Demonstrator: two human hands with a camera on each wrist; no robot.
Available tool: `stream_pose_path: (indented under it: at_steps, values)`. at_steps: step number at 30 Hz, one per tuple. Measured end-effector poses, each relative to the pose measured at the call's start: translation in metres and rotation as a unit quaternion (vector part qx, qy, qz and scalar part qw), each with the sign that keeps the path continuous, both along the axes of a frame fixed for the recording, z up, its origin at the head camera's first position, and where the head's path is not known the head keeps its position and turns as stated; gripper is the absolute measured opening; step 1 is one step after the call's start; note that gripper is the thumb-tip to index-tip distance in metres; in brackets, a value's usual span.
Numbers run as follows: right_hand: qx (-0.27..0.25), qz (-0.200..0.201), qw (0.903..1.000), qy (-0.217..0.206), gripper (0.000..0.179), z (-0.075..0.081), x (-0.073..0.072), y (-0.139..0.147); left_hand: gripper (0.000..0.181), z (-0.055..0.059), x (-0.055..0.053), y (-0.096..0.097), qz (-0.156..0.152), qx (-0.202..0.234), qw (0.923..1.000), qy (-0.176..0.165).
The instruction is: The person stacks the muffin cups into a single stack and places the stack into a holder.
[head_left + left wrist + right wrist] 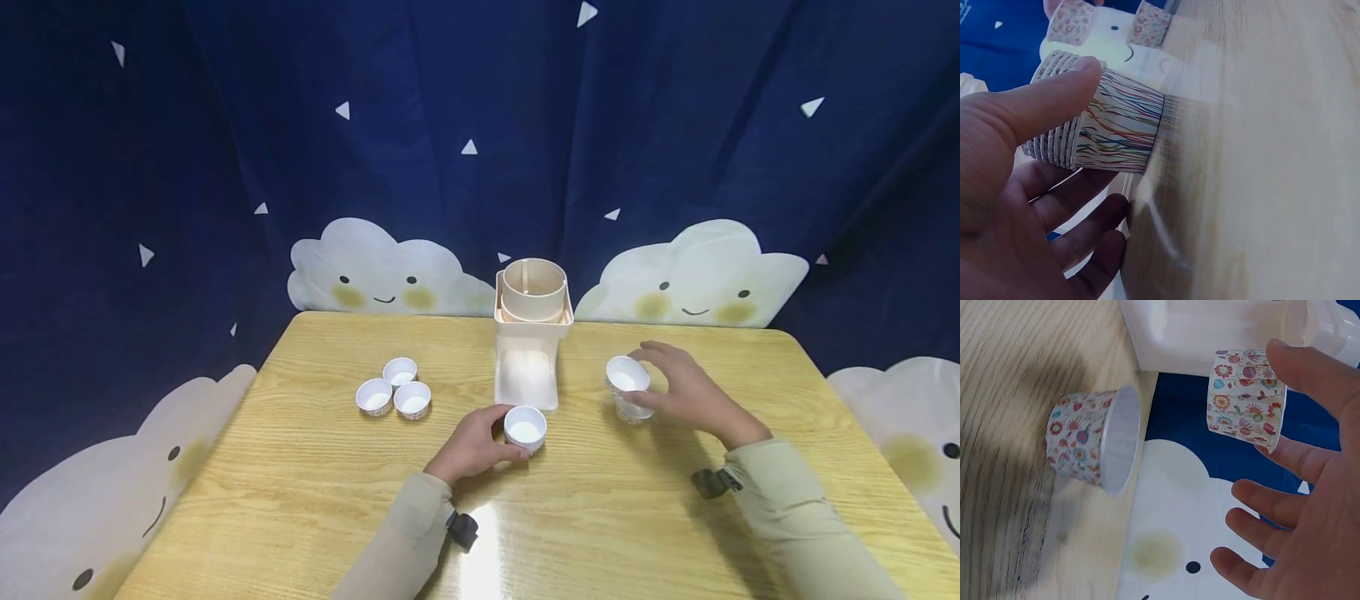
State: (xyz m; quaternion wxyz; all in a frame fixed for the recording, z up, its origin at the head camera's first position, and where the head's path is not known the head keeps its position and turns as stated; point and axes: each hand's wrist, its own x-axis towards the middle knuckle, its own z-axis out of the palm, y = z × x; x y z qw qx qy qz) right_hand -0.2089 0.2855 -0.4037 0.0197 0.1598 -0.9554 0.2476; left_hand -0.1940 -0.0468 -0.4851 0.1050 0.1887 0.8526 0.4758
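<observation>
Navy curtain (450,100) is hanging behind | wooden desk (300,467) is carrying a cream stand (528,330) near its far edge | left hand (476,446) is gripping a striped cup stack (1119,128) just in front of the stand | right hand (678,387) is pinching a floral cup (1244,397) | three cups (412,402) are clustering at desk left | second floral cup (1082,440) is standing below the pinched one

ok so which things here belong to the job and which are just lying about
Likely in the job:
striped cup stack in left hand
flowered cup in right hand
lower flowered cup
probably three untouched cups

Seemingly just there:
beige stand
curtain
</observation>
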Motion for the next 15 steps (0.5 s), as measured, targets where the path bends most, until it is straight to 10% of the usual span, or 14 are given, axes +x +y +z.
stream_pose_path:
  at_steps: [15]
  values:
    - [0.0,0.016,0.9996,0.023,0.062,0.003,0.006,-0.011,0.06,0.0,0.0,0.0,0.001,-0.001,1.0,0.0]
